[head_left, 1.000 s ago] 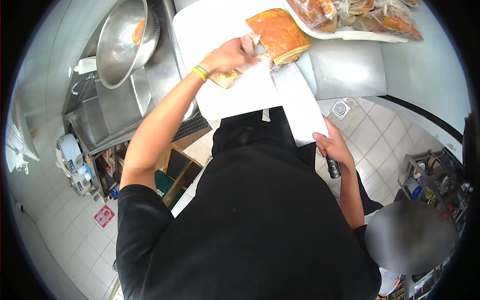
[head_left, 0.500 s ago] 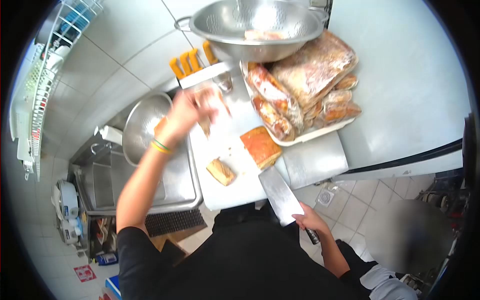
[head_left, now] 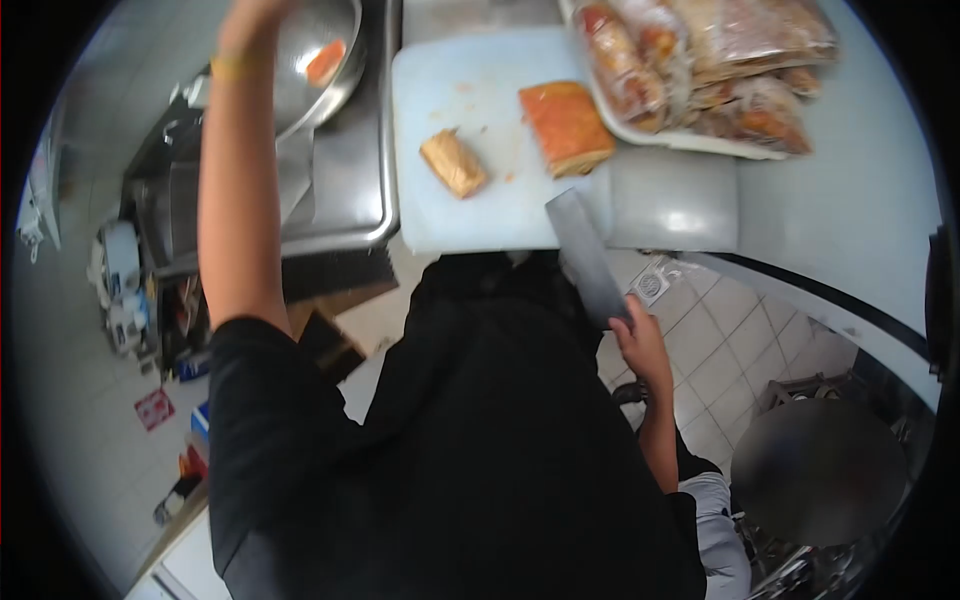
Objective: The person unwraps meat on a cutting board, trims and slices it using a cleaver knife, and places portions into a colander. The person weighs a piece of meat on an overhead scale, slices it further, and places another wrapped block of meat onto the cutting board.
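Observation:
My right hand [head_left: 645, 345] grips a cleaver [head_left: 585, 250] by its handle, its broad blade in front of the counter's near edge and its tip close to the cutting board. At the top edge, my left hand [head_left: 258, 12] is raised beside a metal colander [head_left: 352, 75]; its fingers are cut off by the frame. An orange-red piece [head_left: 325, 62] lies in the colander. On the white cutting board [head_left: 500, 222] rest a block of meat with an orange-brown surface [head_left: 562, 122] and a smaller tan chunk [head_left: 453, 163].
Right of the board, a white tray [head_left: 720, 150] holds several plastic-wrapped packages of meat [head_left: 750, 35]. A metal sheet [head_left: 675, 200] lies below it. The steel sink [head_left: 372, 190] is at the left. Another person's grey-clad part [head_left: 715, 530] shows at lower right.
My left hand has gone from above the board to the upper left, beside the colander. The view has tilted down, so the board sits higher. The cleaver stays in my right hand.

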A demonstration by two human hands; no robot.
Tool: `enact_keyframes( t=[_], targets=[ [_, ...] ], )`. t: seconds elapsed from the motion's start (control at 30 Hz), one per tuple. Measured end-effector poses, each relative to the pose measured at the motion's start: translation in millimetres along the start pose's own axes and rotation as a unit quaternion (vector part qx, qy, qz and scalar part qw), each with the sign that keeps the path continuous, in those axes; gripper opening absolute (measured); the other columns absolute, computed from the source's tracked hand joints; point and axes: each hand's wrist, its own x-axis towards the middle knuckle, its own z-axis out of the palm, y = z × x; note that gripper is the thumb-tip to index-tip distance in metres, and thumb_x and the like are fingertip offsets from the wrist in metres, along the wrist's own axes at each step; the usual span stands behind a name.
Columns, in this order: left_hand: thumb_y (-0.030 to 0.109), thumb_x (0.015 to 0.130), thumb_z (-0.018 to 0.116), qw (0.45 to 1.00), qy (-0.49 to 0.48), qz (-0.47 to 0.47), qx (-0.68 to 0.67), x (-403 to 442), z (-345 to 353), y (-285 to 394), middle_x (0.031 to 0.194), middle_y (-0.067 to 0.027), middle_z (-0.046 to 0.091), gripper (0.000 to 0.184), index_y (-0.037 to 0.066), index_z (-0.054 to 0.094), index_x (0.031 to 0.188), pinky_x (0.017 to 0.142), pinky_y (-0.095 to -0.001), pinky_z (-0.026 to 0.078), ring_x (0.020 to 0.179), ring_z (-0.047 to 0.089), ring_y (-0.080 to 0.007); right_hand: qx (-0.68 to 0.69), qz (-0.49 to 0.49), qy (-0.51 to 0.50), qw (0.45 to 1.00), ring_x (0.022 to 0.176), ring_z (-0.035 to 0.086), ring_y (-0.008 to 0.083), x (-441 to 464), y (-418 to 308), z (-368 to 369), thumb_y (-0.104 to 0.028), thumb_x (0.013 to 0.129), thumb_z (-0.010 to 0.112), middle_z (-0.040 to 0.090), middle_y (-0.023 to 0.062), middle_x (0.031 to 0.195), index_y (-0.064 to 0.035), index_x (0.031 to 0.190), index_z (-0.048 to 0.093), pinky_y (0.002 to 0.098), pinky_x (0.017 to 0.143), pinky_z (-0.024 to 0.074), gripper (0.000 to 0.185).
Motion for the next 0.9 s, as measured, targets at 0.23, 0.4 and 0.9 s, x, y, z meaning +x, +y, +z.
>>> enact_keyframes(
  t=[0.23,0.4,0.9],
  targets=[
    [0.026,0.062,0.09,0.946,-0.155,-0.278,0.062,-333,71,-111,0.162,-0.0198,0.007,0.131,0.003,0.001,0.155,0.122,-0.0419,0.013,0.15,0.008,-0.0324,0.068,-0.013,0.016,0.997,0.053,0.047,0.0119,15,-25,8,-0.01,0.093,0.059,0.05,0.008,0.062,0.0022,0.107,0.05,0.0294,0.05,0.0398,0.021],
    [0.027,0.056,0.09,0.97,0.028,-0.224,0.091,-318,152,-138,0.154,-0.0287,0.019,0.125,0.004,0.015,0.153,0.117,-0.0497,0.02,0.143,0.019,-0.0432,-0.029,-0.096,0.039,0.994,0.045,0.045,0.0084,73,-55,23,-0.006,0.093,0.057,0.051,0.0037,0.061,0.0004,0.112,0.05,0.0279,0.041,0.0359,0.021],
    [0.023,0.07,0.079,0.949,-0.219,-0.131,0.184,-237,82,-174,0.139,-0.0162,0.043,0.072,0.013,0.051,0.136,0.105,-0.0587,0.03,0.133,0.036,-0.0364,-0.123,-0.01,0.106,0.987,0.088,0.06,0.0525,126,-161,74,-0.005,0.089,0.054,0.064,0.0329,0.085,0.0041,0.123,0.044,0.0542,0.077,0.0472,0.036]
  ],
)
